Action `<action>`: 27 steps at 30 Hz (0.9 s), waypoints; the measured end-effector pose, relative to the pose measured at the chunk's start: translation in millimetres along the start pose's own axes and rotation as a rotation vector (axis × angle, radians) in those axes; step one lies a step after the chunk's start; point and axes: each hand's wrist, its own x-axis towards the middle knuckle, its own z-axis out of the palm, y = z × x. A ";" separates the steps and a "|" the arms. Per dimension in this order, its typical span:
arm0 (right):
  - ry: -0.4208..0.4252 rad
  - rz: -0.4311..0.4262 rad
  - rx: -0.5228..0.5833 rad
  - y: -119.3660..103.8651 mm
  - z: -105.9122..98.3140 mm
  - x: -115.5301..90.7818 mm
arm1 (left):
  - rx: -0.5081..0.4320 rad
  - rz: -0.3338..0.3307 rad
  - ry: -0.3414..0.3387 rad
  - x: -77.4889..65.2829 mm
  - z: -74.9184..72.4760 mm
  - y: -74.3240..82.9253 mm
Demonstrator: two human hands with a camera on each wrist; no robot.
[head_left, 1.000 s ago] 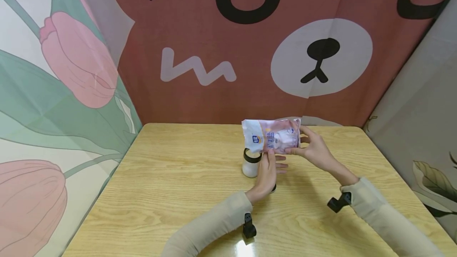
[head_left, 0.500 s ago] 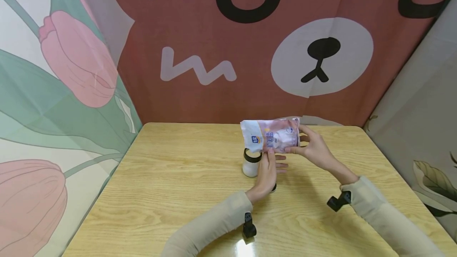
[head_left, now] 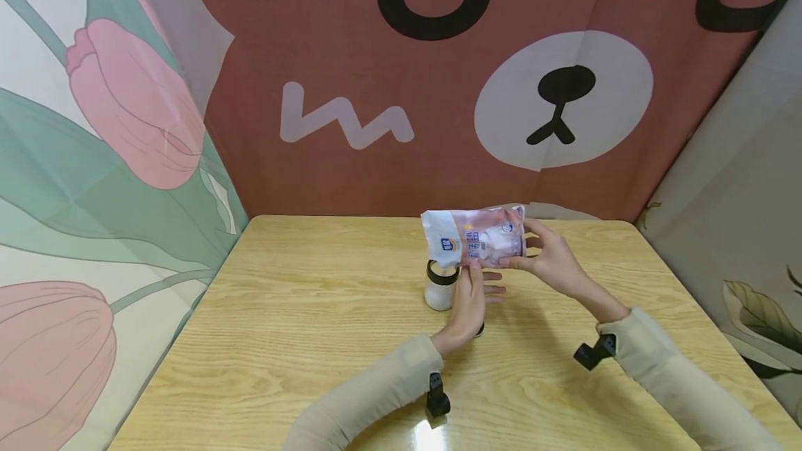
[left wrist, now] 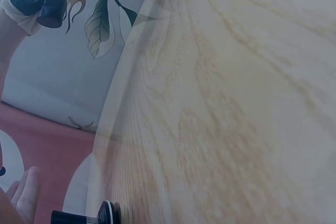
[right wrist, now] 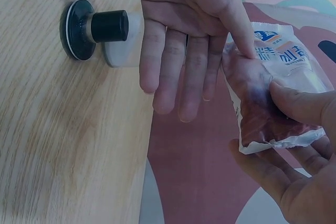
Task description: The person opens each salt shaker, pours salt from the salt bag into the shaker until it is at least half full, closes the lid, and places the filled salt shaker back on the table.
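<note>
A pink-and-white plastic packet [head_left: 482,239] with blue printing is held up over the far middle of the table. My right hand [head_left: 554,263] pinches its right end, thumb in front and fingers behind, as the right wrist view also shows. Below the packet my left hand [head_left: 466,308] has its fingers stretched out, and its thumb touches the packet's lower edge. Behind that hand stands a white jar [head_left: 440,296] with a black rim, its top partly covered by the packet. A black disc with a knob [right wrist: 79,30] is on the table, mostly hidden by the left hand in the head view.
The light wooden table [head_left: 282,326] reaches back to a red cloth backdrop [head_left: 351,179] printed with a bear. Floral cloths hang along both sides. A black camera [head_left: 438,395] sits on the left wrist and another camera [head_left: 594,352] on the right.
The packet has shifted very slightly left and up since the first frame. Both hands keep the same pose, and the jar has not moved.
</note>
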 end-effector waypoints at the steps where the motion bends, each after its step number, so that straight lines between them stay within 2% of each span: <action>1: -0.001 0.000 0.000 -0.2 0.0 -0.3 | -0.001 0.002 -0.001 0.1 0.0 -0.2; 27: 0.003 -0.003 0.013 1.1 0.7 -0.7 | 0.007 0.007 0.001 -0.4 -0.4 1.7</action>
